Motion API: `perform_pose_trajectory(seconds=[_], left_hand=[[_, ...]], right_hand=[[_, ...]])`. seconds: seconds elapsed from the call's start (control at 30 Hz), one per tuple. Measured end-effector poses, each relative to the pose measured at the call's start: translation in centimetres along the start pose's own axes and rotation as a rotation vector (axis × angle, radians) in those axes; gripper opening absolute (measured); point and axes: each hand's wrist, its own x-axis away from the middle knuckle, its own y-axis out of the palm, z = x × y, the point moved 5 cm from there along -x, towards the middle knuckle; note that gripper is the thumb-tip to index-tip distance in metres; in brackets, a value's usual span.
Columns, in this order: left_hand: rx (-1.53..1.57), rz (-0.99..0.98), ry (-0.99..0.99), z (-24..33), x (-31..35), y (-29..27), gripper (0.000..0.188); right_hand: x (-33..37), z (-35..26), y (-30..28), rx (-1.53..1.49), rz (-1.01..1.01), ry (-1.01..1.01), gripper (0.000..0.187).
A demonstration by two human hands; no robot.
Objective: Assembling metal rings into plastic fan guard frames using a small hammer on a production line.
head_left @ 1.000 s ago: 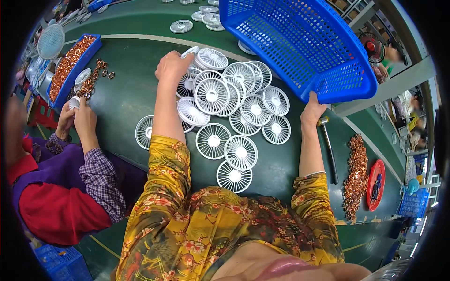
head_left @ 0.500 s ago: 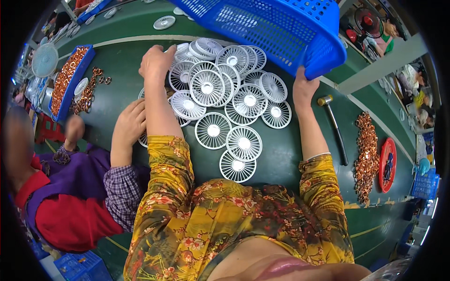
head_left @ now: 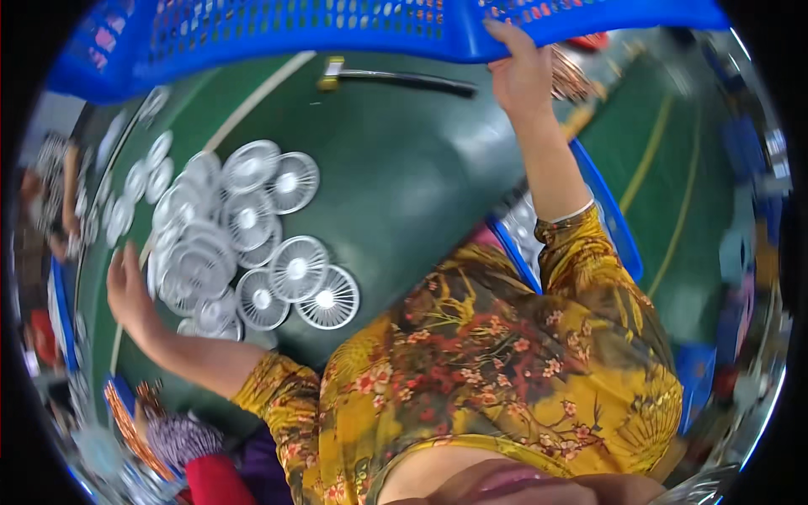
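Observation:
My right hand (head_left: 519, 80) grips the lower edge of a blue perforated plastic basket (head_left: 463, 46), which is raised across the top of the view and partly cut off. A pile of white round spoked discs, like fan grilles (head_left: 202, 265), lies on the green table. At the left side of that pile my left hand (head_left: 129, 290) reaches out, its fingers parted and nothing seen in it. Closest to me, two discs overlap: one spoked disc (head_left: 328, 296) lies partly under another (head_left: 299, 268).
A hammer with a black handle (head_left: 412, 80) lies on the green table (head_left: 396, 168) below the basket. A blue bin with pale pieces (head_left: 621, 236) stands by my right arm. At lower left are a co-worker's sleeve (head_left: 181, 438) and a tray of copper-coloured rings (head_left: 139, 429).
The view has swung to the right. The basket, still in my right hand, has been carried off to the right, away from above the discs. My left hand remains beside the pile.

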Motion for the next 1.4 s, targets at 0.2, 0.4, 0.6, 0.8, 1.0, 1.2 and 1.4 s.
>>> perform_pose_trajectory(seconds=[0.2,0.4,0.6,0.8,1.0,1.2,1.4], left_hand=[[-0.052,-0.046,0.026,5.1,1.2,2.2,0.065],[-0.002,0.032,0.188,9.6,5.0,0.9,0.043],[0.181,0.219,0.194,14.3,9.9,0.1,0.052],[-0.131,0.271,0.173,12.8,15.5,-0.4,0.043],[-0.357,0.203,0.259,10.2,18.6,3.9,0.077],[-0.402,-0.008,0.141,8.2,21.2,5.5,0.103],[-0.37,-0.071,0.11,6.4,20.0,6.5,0.098]], right_hand=[[15.2,6.2,-13.0,-1.718,0.639,0.706,0.048],[40.3,12.5,-9.5,-1.654,0.776,1.269,0.031],[57.3,12.8,1.5,-2.218,0.623,1.569,0.043],[32.3,1.3,-2.3,-1.688,-0.741,1.084,0.047],[7.1,-11.5,-7.2,-1.555,-0.626,0.069,0.047],[-9.5,-28.1,4.1,-1.242,-0.717,-0.444,0.055],[-12.6,-43.6,16.3,-1.001,-0.942,-0.647,0.056]])
